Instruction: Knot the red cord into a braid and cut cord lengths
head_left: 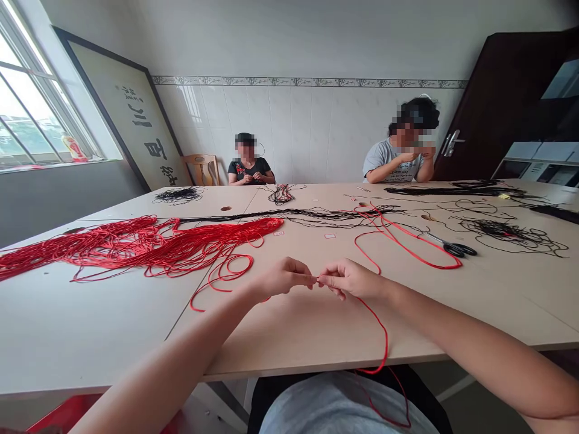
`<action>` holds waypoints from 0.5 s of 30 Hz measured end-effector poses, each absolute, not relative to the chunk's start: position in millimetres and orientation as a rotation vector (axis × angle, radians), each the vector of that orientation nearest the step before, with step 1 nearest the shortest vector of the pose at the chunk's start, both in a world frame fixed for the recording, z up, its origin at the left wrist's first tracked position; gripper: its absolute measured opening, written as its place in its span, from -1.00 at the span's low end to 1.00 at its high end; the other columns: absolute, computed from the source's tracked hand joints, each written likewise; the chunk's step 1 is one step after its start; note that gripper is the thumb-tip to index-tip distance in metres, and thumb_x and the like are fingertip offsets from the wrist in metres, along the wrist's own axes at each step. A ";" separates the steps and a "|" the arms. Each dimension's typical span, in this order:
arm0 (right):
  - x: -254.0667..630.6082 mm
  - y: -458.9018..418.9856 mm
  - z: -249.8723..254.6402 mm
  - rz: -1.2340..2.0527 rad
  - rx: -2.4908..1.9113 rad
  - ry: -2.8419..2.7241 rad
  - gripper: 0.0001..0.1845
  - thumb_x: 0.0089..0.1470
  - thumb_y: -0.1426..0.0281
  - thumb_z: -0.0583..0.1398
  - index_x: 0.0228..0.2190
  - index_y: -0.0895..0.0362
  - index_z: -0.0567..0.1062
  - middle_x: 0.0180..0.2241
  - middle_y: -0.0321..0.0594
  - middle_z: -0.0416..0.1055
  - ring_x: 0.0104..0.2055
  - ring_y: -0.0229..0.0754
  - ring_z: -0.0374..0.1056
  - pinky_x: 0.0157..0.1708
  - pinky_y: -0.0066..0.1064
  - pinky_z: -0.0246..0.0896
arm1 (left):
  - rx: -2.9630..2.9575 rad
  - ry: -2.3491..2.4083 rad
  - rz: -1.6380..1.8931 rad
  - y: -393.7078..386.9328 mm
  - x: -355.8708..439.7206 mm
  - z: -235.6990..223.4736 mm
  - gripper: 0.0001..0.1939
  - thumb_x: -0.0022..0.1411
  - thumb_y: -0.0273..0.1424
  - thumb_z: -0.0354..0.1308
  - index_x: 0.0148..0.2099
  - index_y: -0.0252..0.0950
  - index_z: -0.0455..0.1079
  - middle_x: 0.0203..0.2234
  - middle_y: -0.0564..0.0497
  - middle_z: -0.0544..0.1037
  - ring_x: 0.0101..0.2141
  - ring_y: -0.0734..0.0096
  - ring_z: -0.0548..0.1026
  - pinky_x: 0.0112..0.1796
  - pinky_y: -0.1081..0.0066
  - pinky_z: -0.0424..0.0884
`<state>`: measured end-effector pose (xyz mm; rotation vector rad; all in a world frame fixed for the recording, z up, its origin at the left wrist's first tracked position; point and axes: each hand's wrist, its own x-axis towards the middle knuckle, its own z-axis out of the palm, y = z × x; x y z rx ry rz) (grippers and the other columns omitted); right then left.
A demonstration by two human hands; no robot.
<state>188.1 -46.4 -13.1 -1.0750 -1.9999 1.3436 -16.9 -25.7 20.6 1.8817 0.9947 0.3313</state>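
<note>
Red cord (386,340) is what we have in hand: one thin strand that drops from under our right hand (350,279), over the table edge and toward our lap. Our left hand (283,278) meets the right in front of us. Both grips are narrow pinches, with the fingertips (313,278) touching at a spot on the strand too small to see clearly.

To the left of the grip lies one large hank of red cord (136,250), its loose loops (226,271) spreading toward our left hand. To the right, one long red loop (407,248) curls across the pale table (90,325), and just past it lies one pair of black-handled scissors (455,248).

Ahead of the grip are three black tangles (502,230) and three long black hanks (289,212), plus two small pale tags (330,235). Farther off, across the table, sit two co-workers (393,163), their own hands held together in front of them.

Below the grip, at the lower left, a red plastic object (63,415) is cut off by the view, so we cannot tell whether it holds anything.
</note>
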 end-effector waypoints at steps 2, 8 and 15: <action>191.9 -45.5 -9.4 1.343 -1.166 -1.973 -0.58 0.02 0.06 0.12 -0.37 0.20 0.41 -0.61 -0.37 0.18 -0.62 -0.41 0.09 -0.60 -0.52 0.02 | 1.810 1.035 0.355 -23.2 -16.6 17.7 -0.73 -0.03 -0.19 0.14 -0.47 -0.33 0.41 -0.72 0.15 0.10 -0.65 0.62 -0.01 -0.62 0.50 -0.07; 236.5 -52.4 2.6 1.265 -1.374 -1.934 -0.62 0.01 0.08 0.13 -0.41 0.18 0.38 -0.65 -0.42 0.08 -0.64 -0.43 -0.03 -0.60 -0.51 -0.11 | 1.642 0.985 0.388 -15.1 -19.5 12.5 -0.79 -0.02 -0.27 0.13 -0.51 -0.33 0.36 -0.74 0.19 -0.06 -0.65 0.62 -0.11 -0.61 0.47 -0.14; 322.0 -60.5 -0.4 1.433 -1.446 -1.710 -0.68 0.04 0.13 0.11 -0.43 0.15 0.33 -0.69 -0.48 -0.05 -0.69 -0.45 -0.15 -0.57 -0.41 -0.26 | 1.532 1.004 0.418 -8.8 -20.7 11.6 -0.81 -0.03 -0.30 0.14 -0.52 -0.33 0.30 -0.74 0.19 -0.07 -0.67 0.63 -0.14 -0.62 0.47 -0.19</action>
